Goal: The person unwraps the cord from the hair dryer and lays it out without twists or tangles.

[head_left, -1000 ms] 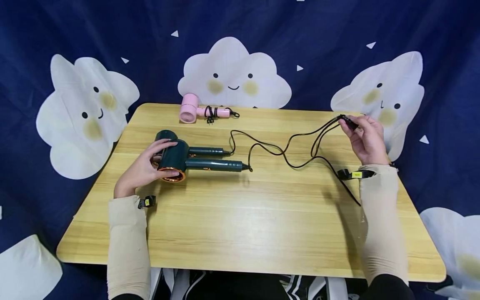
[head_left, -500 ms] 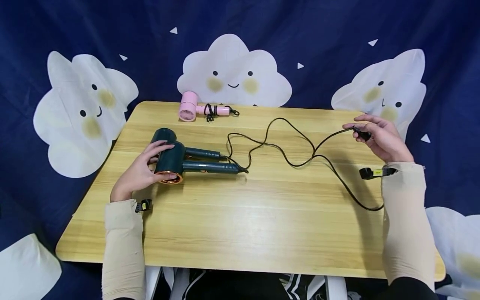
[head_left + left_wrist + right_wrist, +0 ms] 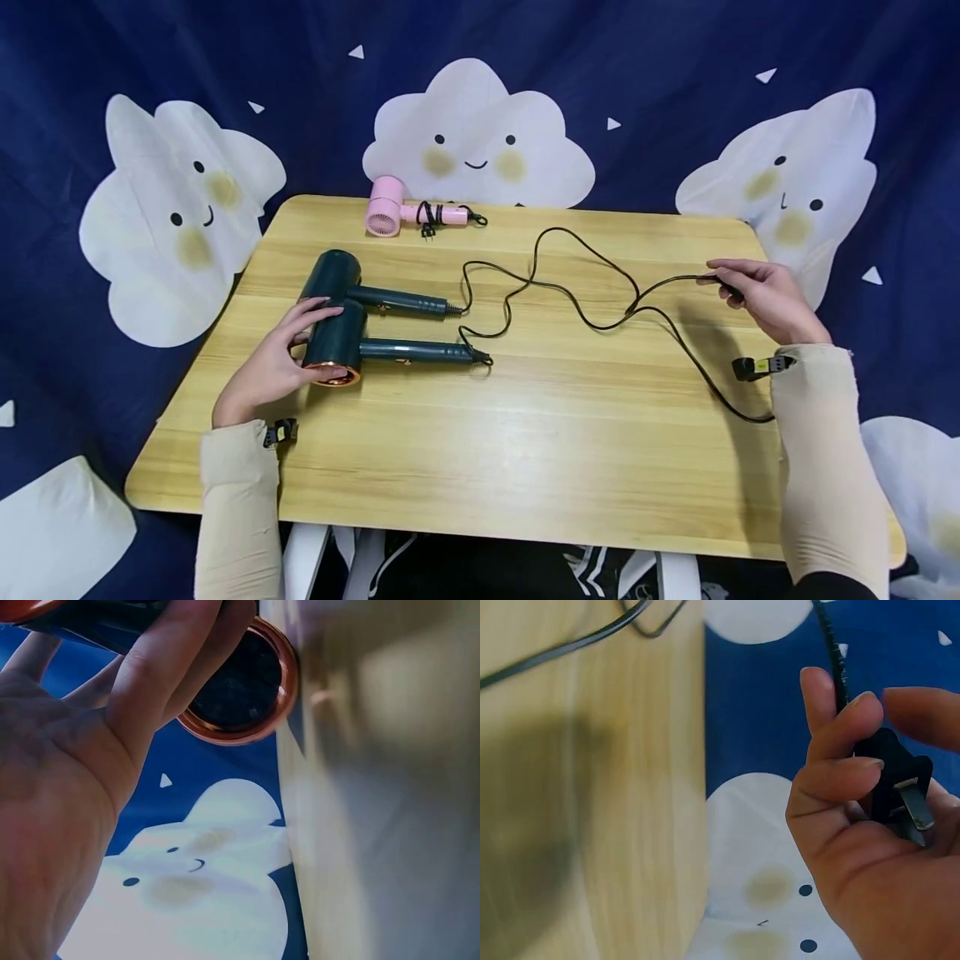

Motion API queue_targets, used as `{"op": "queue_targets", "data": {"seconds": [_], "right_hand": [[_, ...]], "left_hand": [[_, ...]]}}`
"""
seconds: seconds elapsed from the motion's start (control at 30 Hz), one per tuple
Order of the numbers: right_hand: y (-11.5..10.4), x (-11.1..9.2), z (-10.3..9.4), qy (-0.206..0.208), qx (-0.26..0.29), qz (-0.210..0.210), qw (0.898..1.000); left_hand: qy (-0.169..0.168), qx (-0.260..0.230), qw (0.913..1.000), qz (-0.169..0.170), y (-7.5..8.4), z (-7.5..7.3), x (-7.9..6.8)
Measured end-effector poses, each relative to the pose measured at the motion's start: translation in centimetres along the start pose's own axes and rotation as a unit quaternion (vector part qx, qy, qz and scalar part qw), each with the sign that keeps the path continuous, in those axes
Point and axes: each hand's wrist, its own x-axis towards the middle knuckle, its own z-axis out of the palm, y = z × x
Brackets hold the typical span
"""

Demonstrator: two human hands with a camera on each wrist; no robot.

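Note:
Two dark green hair dryers lie side by side on the left of the table. My left hand grips the head of the nearer hair dryer, its thumb at the copper rim and its fingers over the top. Just behind it is the farther hair dryer. A copper ring shows past the fingers in the left wrist view. At the right, my right hand holds a black two-pin plug with curled fingers, above the table. Its cord runs left to the crossing cords.
A pink hair dryer with its cord wound round the handle lies at the table's back edge. Another black cord curves across the right of the wooden table towards the right sleeve. A blue cloud-print curtain hangs behind.
My right hand has moved right and then nearer with the plug, and one cord has dropped from it into a loop on the table. The nearer dryer has shifted towards the front, widening the handles' gap.

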Motion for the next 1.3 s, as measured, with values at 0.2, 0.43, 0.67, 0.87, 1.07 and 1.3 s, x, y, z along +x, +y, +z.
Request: {"op": "queue_targets", "data": {"seconds": [0.2, 0.43, 0.67, 0.87, 1.07, 1.3], "right_hand": [[1.3, -0.4, -1.0, 0.035, -0.202, -0.019, 0.979], [3.0, -0.6, -2.9, 0.045, -0.303, -0.013, 0.952], [4.6, -1.3, -5.2, 0.071, -0.435, -0.038, 0.897], [5.6, -1.4, -6.6, 0.066, -0.499, 0.010, 0.864], [5.0, -1.8, -6.5, 0.054, -0.531, 0.029, 0.845], [4.9, -2.5, -6.4, 0.057, -0.544, 0.055, 0.836]], "left_hand": [[0.002, 0.004, 1.0000, -0.001, -1.0, -0.5, 0.3], [0.019, 0.006, 0.9998, -0.006, -1.6, -1.4, 0.7], [0.022, 0.004, 0.9997, -0.012, -3.5, -2.3, 1.0], [0.008, -0.013, 0.9994, -0.032, -4.6, -2.9, 1.4], [-0.001, -0.018, 0.9991, -0.038, -5.0, -3.4, 1.9], [-0.010, -0.019, 0.9996, -0.020, -5.1, -3.4, 2.3]]}}
